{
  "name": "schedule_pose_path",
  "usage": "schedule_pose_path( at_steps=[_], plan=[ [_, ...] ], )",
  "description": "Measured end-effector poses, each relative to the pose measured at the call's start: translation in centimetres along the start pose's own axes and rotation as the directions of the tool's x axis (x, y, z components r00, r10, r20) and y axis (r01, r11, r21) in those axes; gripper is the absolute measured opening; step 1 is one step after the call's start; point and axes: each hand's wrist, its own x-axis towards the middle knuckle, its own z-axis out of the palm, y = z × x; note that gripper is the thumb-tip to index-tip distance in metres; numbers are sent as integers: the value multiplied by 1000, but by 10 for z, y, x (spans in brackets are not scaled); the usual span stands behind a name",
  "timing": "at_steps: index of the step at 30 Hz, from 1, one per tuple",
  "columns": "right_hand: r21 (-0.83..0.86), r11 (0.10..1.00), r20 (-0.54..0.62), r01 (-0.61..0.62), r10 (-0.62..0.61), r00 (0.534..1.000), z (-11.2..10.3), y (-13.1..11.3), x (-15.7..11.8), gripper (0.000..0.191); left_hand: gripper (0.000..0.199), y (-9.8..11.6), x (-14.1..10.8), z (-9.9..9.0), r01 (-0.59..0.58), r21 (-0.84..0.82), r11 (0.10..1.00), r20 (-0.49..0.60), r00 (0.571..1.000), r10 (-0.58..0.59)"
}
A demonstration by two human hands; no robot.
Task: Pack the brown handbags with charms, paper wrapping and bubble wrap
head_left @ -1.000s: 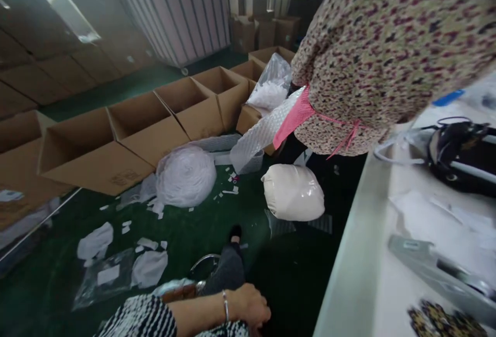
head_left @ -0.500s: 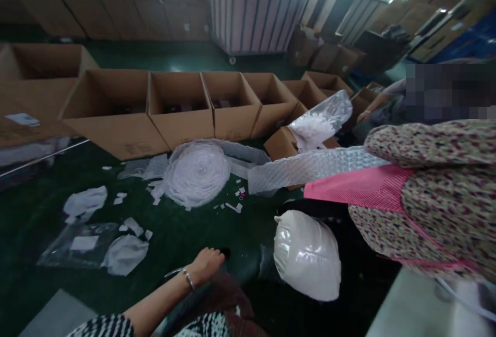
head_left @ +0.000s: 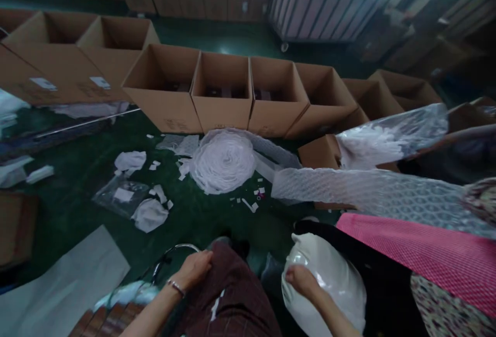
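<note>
My left hand (head_left: 196, 269), a bracelet on its wrist, is closed beside the brown cloth over my legs (head_left: 232, 295). Its fingers curl against the edge of that cloth, and whatever they may hold is hidden. My right hand (head_left: 301, 279) is also closed, above a stuffed shiny white bag (head_left: 323, 280). From here I cannot tell whether it touches the bag or has anything in its fingers. On the floor in front lies a large coil of bubble wrap (head_left: 225, 164), from which a long strip (head_left: 349, 184) runs right toward a person in a pink apron (head_left: 418, 249).
Open cardboard boxes (head_left: 220, 112) line the floor ahead. A clear bag of white pieces (head_left: 387, 135) leans on a small carton (head_left: 320, 152). White scraps and a clear plastic bag (head_left: 120, 195) lie left, near a grey sheet (head_left: 73, 270). A wheeled cage (head_left: 321, 6) stands behind.
My right hand has come into view over the white bag. My left hand has moved slightly left and down. The view has turned left, and the person's patterned sleeve has shifted right.
</note>
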Motion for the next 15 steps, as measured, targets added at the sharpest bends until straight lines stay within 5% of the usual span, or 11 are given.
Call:
schedule_pose_path(
  at_steps=[6, 15],
  plan=[
    [20, 956, 46, 293, -294, 955, -24, -75, 153, 23, 20, 2, 59, 57, 124, -196, 973, 42, 992, -118],
    [100, 885, 56, 455, -461, 885, 73, -218, 381, 59, 24, 0, 110, 145, 262, -445, 856, 95, 965, -246]
  ],
)
